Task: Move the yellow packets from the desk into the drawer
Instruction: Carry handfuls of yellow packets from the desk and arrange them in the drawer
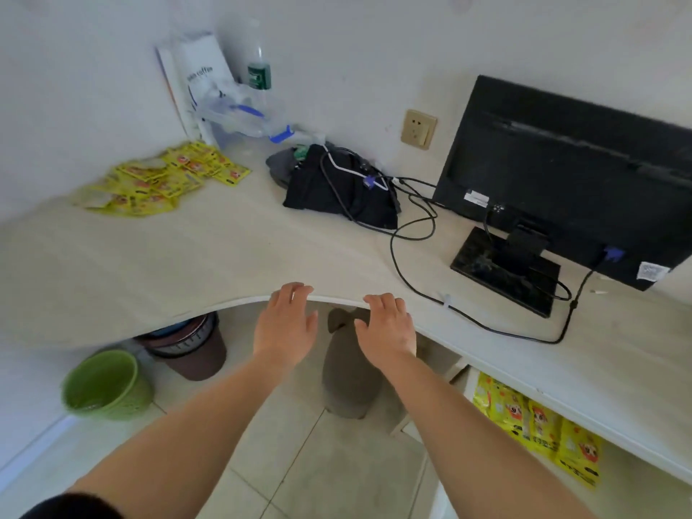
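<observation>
Both my bare arms reach straight forward, palms down. My left hand and right hand lie side by side, apart, fingers loosely spread and empty, fingertips over the counter edge

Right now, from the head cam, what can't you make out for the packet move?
- Drawer: the head view shows only a strip with yellow packets inside; the desk edge hides the rest, so depth and free room are unknown.
- Pile of yellow packets on the desk: overlapping and blurred, count unreadable.
- Packet print: too small.
- Left hand and right hand: palms face down, undersides hidden; both look empty.
</observation>
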